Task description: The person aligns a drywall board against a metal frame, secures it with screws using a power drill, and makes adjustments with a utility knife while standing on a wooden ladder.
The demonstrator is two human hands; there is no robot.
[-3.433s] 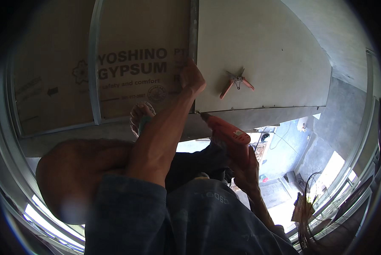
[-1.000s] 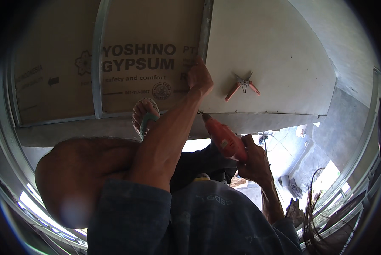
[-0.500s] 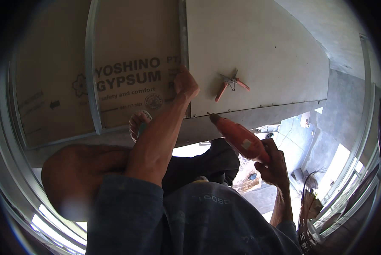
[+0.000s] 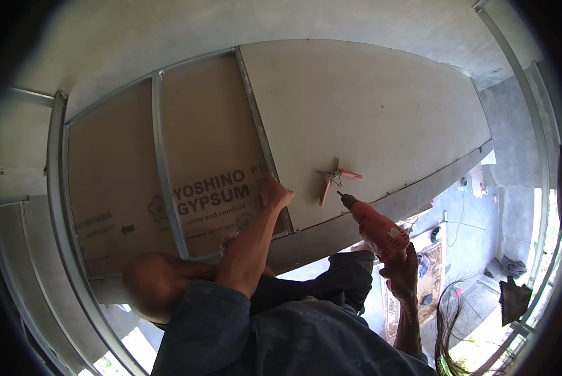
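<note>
Right hand: wrapped round the grip of the red drill (image 4: 381, 230), from below; right hand (image 4: 403, 271) narrow, firm-looking.
Drill: tilted, nose up and to the left, over the lower edge of the pale board (image 4: 362, 106); bit (image 4: 341, 195) short of the snips. Contact with the board: cannot tell.
Left hand: fingers curled; left hand (image 4: 276, 192) rests at the metal strip (image 4: 256, 119) between the pale board and the brown board (image 4: 209, 106). Cannot tell whether anything is pinched inside it.
Snips: red-handled snips (image 4: 325, 193) lie on the pale board, handles spread, just beside the bit.
Lower edge: grey ledge (image 4: 318, 241) runs along it; beyond, a floor (image 4: 472, 235) well below.
Handling, my judgement: bring the bit square to the surface before squeezing the trigger; steady pressure, slow start, so the tip does not skate.
Care, my judgement: snips sit too near the bit, better slid aside; left fingers best clear of its line; drill gripped tightly above that drop.
</note>
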